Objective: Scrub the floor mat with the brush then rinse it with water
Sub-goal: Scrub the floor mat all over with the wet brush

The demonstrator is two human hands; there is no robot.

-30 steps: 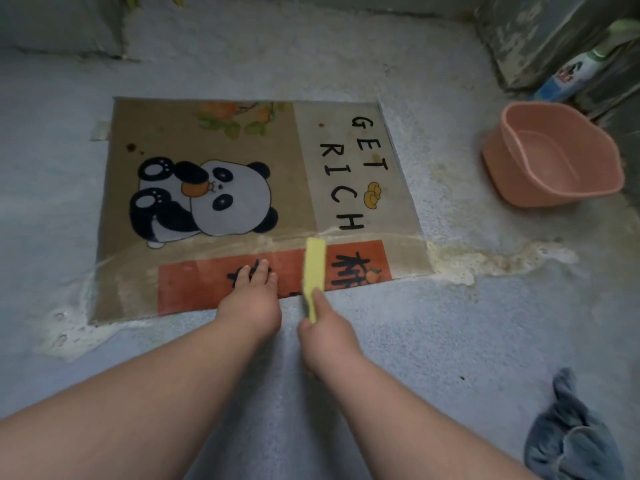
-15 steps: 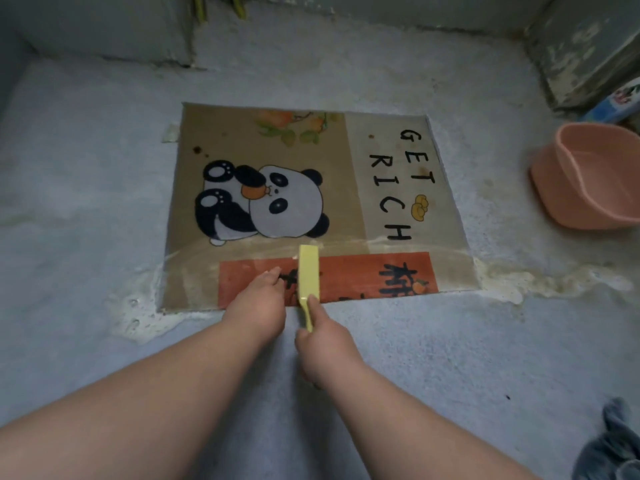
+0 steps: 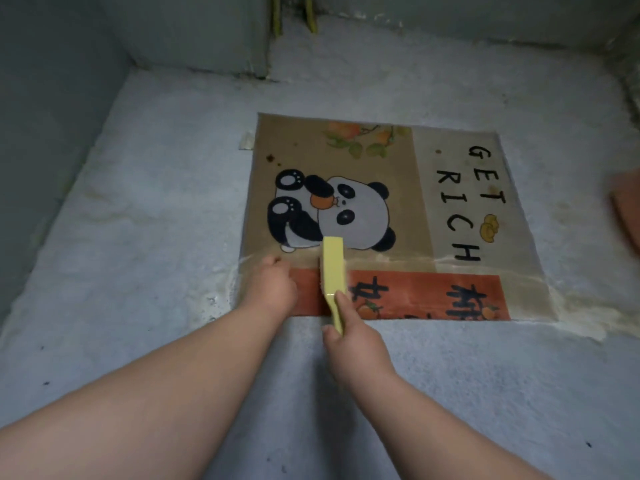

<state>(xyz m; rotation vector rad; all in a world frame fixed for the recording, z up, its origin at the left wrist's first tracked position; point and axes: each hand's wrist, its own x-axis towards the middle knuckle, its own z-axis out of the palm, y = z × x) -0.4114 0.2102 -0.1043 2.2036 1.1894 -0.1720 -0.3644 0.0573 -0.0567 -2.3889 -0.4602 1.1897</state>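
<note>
The floor mat [image 3: 388,168] lies flat on the wet concrete floor; it shows a panda, the words GET RICH and a red band along its near edge. My right hand [image 3: 356,344] grips the handle of a yellow brush [image 3: 333,265], whose head lies across the red band near the mat's near left corner, reaching up to the panda. My left hand [image 3: 272,285] rests on the mat's near left corner, just left of the brush, with its fingers curled under.
An orange-pink basin [image 3: 627,209] shows partly at the right edge. Soapy foam [image 3: 581,317] lies on the floor along the mat's near right corner. Walls and a step [image 3: 194,39] close the far side and the left.
The brush and my right hand have moved left along the red band, from its middle toward the left corner. My left hand shifted left with it and its fingers curled. The view swung left.
</note>
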